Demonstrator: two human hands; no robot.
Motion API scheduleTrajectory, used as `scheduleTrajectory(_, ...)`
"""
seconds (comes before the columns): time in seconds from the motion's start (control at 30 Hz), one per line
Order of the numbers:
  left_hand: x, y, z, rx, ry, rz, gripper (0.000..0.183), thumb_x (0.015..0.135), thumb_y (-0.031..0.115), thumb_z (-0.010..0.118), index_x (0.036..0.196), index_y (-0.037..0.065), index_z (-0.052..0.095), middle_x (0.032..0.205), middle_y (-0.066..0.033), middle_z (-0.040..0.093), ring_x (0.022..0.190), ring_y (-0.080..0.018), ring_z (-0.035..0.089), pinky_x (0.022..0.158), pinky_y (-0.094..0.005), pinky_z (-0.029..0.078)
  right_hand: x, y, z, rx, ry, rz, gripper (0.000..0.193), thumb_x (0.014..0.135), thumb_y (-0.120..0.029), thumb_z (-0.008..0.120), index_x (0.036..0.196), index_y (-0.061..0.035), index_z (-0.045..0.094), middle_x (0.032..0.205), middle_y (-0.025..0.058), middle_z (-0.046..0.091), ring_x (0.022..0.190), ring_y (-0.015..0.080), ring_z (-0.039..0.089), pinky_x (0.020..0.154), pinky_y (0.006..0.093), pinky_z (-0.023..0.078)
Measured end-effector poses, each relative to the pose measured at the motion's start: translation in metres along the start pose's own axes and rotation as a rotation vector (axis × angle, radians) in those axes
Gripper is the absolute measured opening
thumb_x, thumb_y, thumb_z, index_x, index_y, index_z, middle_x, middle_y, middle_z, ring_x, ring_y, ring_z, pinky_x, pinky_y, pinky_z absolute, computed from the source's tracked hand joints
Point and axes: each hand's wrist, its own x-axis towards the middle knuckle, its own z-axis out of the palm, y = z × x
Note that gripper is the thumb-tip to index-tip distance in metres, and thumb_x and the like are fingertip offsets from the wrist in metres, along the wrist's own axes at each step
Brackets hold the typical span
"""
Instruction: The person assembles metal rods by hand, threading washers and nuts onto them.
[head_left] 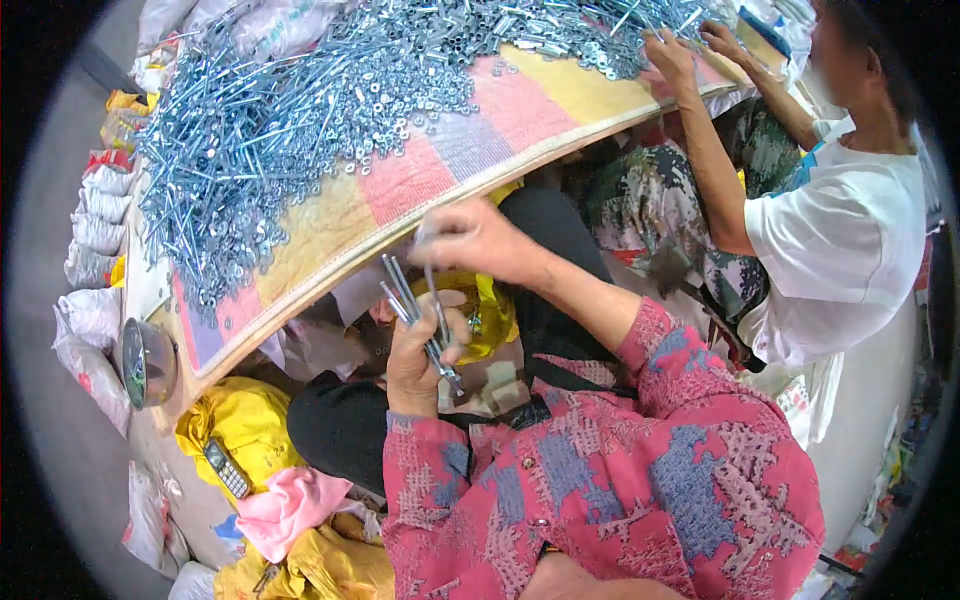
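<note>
My left hand (pixel 422 345) is closed around several long metal bolts (pixel 407 296), which stick out above and below the fingers at a slant. Just above it, in front of the table's edge, is my right hand (pixel 480 240), its fingers bent into a pinch and blurred by motion. A thin greyish thing hangs at its fingertips, too smeared to name. Beyond both hands a large heap of bolts, nuts and washers (pixel 330 120) covers much of the table (pixel 400 185), on a checked cloth.
At right another person (pixel 840 240) sits with both hands at the heap. A metal bowl (pixel 150 362) stands at the table's left corner. Yellow bags (pixel 240 415), a keypad phone (pixel 226 468) and a pink cloth (pixel 290 510) lie at lower left. White sacks (pixel 95 318) line the left side.
</note>
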Motion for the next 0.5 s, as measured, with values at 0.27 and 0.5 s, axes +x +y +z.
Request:
scheduleTrajectory(0.27,0.019,0.0,0.003,0.082,0.121,0.015,0.035,0.096,0.031,0.055,0.1,-0.004,0.056,0.062,-0.0064,0.054,0.042,-0.0063,0.039,0.041,-0.018,0.03,0.027,0.006,-0.023,-0.244,0.068,0.076,0.018,0.085,-0.017,0.066,0.08,0.0,0.063,0.068,-0.0045,0.055,0.068,0.0027,0.047,0.059,0.0238,0.042)
scheduleTrajectory(0.5,0.024,0.012,0.003,0.177,0.251,-0.052,0.03,0.094,0.027,0.057,0.088,-0.002,0.058,0.05,-0.0049,0.049,0.035,-0.0073,0.034,0.038,-0.0191,0.028,0.152,0.022,-0.133,-0.968,0.429,-0.204,0.027,0.087,-0.032,0.057,0.093,-0.0079,0.068,0.089,0.013,0.066,0.082,0.027,0.064,0.07,0.0398,0.05)
